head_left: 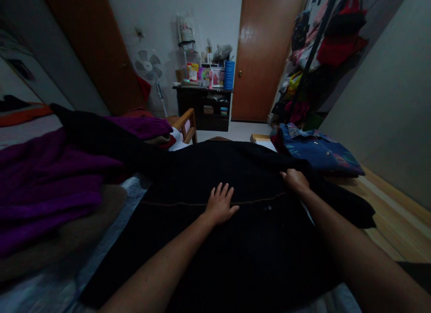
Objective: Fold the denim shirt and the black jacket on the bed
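Observation:
A black jacket (249,250) with a brown collar and a tan seam line lies spread out in front of me, its sleeves reaching to both sides. My left hand (220,205) rests flat on its middle, across the seam, fingers spread. Near the right shoulder, my right hand (295,180) has its fingers closed on the jacket's fabric. A small pale spot shows on the cloth between my hands. The jacket's left sleeve lies partly over purple clothing.
Purple clothes (50,187) are heaped at the left. A folded blue denim garment (319,147) tops a stack at the right. Beyond stand a wooden chair (190,124), a dark cabinet (202,108), a white fan (150,66) and a brown door (262,57). Bags hang at the upper right.

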`<state>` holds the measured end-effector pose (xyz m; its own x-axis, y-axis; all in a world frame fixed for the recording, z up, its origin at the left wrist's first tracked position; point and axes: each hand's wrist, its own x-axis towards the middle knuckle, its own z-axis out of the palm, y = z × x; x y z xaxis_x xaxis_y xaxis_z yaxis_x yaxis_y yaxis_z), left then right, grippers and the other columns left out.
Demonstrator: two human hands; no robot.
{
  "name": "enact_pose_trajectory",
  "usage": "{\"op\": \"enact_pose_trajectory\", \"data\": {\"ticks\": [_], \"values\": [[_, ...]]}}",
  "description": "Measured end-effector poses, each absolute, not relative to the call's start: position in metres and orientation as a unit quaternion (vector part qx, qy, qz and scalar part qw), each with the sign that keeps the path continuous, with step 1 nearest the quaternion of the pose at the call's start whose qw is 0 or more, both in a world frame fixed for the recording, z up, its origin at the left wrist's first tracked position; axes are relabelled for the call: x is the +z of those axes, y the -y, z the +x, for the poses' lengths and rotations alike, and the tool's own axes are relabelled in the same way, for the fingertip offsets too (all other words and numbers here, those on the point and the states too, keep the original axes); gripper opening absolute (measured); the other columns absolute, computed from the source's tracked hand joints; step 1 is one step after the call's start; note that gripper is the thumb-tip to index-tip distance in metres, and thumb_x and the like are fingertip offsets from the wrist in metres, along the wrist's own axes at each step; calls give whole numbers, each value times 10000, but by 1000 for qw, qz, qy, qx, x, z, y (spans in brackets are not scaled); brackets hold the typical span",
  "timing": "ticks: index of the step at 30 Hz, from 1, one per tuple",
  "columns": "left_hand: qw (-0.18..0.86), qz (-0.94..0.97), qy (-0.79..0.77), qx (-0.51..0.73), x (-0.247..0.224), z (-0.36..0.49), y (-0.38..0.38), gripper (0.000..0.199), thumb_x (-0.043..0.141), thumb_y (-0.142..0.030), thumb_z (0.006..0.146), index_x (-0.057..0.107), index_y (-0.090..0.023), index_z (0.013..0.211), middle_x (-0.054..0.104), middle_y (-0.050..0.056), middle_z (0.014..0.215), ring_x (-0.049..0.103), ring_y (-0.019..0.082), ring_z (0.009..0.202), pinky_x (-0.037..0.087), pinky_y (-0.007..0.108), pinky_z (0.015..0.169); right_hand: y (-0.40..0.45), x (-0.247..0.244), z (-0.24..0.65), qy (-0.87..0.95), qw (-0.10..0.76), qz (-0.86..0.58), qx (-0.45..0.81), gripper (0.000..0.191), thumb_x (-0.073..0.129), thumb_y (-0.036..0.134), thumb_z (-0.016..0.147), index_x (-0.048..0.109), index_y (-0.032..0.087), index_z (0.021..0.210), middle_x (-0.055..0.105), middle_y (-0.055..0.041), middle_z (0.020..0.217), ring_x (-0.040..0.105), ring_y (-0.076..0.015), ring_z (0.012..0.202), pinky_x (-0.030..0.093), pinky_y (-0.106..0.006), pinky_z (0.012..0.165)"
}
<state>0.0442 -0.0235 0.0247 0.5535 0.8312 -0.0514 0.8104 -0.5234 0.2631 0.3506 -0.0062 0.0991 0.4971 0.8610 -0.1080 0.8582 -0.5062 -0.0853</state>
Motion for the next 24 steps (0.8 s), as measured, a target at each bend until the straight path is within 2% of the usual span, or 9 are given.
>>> {"op": "enact_pose_trajectory", "data": {"ticks": [6,8,11,14,17,21,24], "values": [[140,903,-404,35,27,15,59,724,404,-595,892,206,-270,1508,146,90,1592,100,269,1462,148,497,1162,7,91,355,509,21,-857,79,436,369,385,948,679,98,1057,670,-220,1094,645,-291,1030,480,-340,803],[150,905,-396,27,31,3,62,722,393,-586,904,174,-268,1514,155,84,1591,133,248,1459,167,481,1161,9,87,356,513,27,-854,81,461,402,440,931,667,86,1061,669,-227,1086,652,-295,1003,487,-343,787],[134,889,-437,28,34,-23,55,663,314,-592,929,233,-262,1499,234,68,1572,176,241,1450,159,500,1160,16,80,357,518,36,-851,81,532,499,544,864,647,81,1079,670,-217,1072,655,-312,968,498,-353,750],[95,851,-516,15,33,-54,45,639,307,-597,928,329,-254,1467,289,72,1552,192,284,1442,137,557,1146,25,78,358,530,38,-844,71,405,567,442,847,655,113,1065,686,-178,1042,658,-286,964,498,-327,753],[71,838,-542,1,30,-81,43,620,346,-583,923,349,-268,1457,267,64,1561,197,287,1440,159,557,1137,32,82,355,523,35,-849,66,300,540,348,869,668,136,1039,697,-162,1019,663,-271,969,497,-314,759],[46,831,-555,-2,26,-98,52,633,348,-582,921,338,-258,1464,271,71,1559,199,276,1440,170,526,1142,42,92,343,499,34,-864,66,333,464,350,902,646,128,1070,676,-200,1059,650,-314,1007,498,-362,768],[34,823,-567,-1,23,-97,62,661,344,-593,914,323,-241,1473,265,84,1560,189,293,1441,168,533,1139,55,98,332,489,34,-869,65,467,429,470,904,583,106,1151,649,-242,1092,642,-357,1006,498,-431,777]]}}
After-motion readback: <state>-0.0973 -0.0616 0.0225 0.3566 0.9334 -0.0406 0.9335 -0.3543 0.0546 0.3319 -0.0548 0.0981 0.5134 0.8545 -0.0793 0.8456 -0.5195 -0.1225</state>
